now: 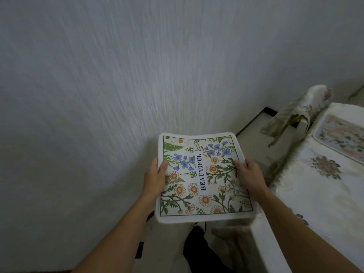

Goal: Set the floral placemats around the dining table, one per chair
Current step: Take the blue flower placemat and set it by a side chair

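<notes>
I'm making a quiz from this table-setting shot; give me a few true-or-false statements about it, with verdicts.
1. The left hand and right hand each grip a side of the white-edged rectangular placemat printed with flowers and BEAUTIFUL. True.
2. That placemat lies flat on the table. False: it is held in the air beside the white flowered tablecloth.
3. A paler rectangular floral mat already lies on the tablecloth. True.
4. The held placemat is folded in half. False: it is spread open, print up.
</notes>
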Motion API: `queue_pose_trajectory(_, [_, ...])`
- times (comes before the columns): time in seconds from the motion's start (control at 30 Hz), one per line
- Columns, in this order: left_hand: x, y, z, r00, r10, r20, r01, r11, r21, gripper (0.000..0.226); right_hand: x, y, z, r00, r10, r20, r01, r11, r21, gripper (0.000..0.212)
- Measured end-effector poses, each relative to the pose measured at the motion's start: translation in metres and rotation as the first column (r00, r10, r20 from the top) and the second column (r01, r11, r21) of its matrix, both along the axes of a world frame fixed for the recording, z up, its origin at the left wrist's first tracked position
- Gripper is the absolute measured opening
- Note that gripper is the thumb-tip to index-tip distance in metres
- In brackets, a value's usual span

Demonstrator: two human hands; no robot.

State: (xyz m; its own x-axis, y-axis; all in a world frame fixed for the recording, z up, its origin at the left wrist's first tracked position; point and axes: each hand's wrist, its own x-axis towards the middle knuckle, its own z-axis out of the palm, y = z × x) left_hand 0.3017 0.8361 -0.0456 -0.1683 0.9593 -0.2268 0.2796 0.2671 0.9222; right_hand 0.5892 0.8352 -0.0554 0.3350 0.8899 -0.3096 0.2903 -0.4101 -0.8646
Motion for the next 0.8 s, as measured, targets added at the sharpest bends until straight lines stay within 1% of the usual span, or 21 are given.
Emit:
queue_pose_trajectory(0.07, [0.013, 0.03, -0.001, 0.999, -0.04, 0.001, 0.04, 0.999, -0.002, 0.017, 0.01, 0.021, 0.0, 0.999, -0.039, 0.002, 0.039, 0.999, 0.002, 0.02])
queue_pose_trajectory(0.17, [0.04, 0.084, -0.004, 0.993, -0.113, -0.035, 0.113, 0.994, 0.007, 0.015, 0.034, 0.057, -0.004, 0.994, -0.113, -0.006, 0.113, 0.993, 0.022, 0.024])
queue_pose_trajectory(0.3, [0.086, 0.167, -0.005, 0.973, -0.215, -0.085, 0.217, 0.976, 0.007, 0.014, 0.073, 0.107, -0.012, 0.972, -0.229, -0.046, 0.231, 0.972, 0.049, 0.016])
queue_pose_trajectory(0.43, [0.139, 0.234, 0.001, 0.945, -0.317, -0.083, 0.317, 0.948, -0.007, 0.013, 0.117, 0.143, -0.015, 0.94, -0.332, -0.076, 0.336, 0.941, 0.049, 0.024])
queue_pose_trajectory(0.5, [0.168, 0.261, 0.004, 0.923, -0.378, -0.07, 0.379, 0.925, 0.001, 0.012, 0.139, 0.156, -0.012, 0.922, -0.382, -0.06, 0.385, 0.922, 0.053, 0.022])
queue_pose_trajectory(0.67, [0.238, 0.295, 0.006, 0.858, -0.507, -0.082, 0.507, 0.862, -0.02, 0.019, 0.192, 0.154, -0.013, 0.842, -0.54, -0.011, 0.539, 0.84, 0.062, 0.027])
queue_pose_trajectory(0.8, [0.308, 0.306, 0.009, 0.767, -0.638, -0.062, 0.638, 0.77, -0.034, 0.015, 0.233, 0.126, -0.016, 0.744, -0.668, -0.013, 0.668, 0.742, 0.05, 0.025])
